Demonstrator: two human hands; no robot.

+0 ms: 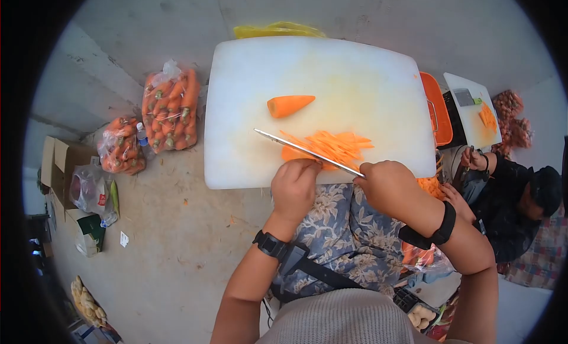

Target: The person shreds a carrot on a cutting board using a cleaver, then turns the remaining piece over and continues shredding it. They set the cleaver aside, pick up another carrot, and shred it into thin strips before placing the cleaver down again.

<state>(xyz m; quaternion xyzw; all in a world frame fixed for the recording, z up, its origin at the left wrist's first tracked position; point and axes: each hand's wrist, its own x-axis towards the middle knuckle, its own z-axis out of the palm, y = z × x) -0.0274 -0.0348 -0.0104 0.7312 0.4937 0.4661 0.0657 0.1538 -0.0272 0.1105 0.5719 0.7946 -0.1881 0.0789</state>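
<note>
Knife (302, 150) in right hand (387, 185), left hand (294, 189) on carrot (289, 154)

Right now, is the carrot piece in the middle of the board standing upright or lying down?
Lying down. The carrot piece rests on its side on the cutting board, with its cut end to the left and its tip pointing right.

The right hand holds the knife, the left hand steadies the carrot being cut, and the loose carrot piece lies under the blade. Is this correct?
One part is wrong: the head view shows the loose carrot piece apart from the knife, farther up the board. The right hand holds the knife; the left hand steadies the carrot.
</note>
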